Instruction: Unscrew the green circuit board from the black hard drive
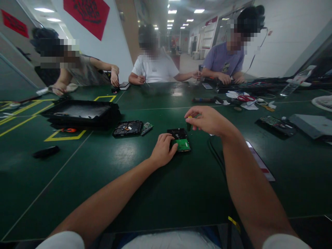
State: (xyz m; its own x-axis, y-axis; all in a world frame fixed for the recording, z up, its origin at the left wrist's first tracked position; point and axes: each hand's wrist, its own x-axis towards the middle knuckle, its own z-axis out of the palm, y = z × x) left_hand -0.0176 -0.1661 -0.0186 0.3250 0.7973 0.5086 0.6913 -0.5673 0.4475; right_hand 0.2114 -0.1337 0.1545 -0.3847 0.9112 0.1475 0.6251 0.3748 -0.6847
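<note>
In front of me a hard drive lies on the table with its green circuit board [183,144] facing up. My left hand [163,149] rests on its left side, fingers over the black casing and thumb by the board. Just right of and above the drive, my right hand [206,120] pinches a short dark handle with a yellow top [188,125]; it looks like a screwdriver, though no shaft can be made out. To the left lie another hard drive [128,128] and a loose circuit board [147,128] touching or close to its edge.
Black trays [80,112] are stacked at the left, near a black object [46,152]. A phone [260,162] and a cable [216,152] lie by my right forearm. Farther right are a drive [276,125] and a grey metal box [312,125]. Several people sit opposite.
</note>
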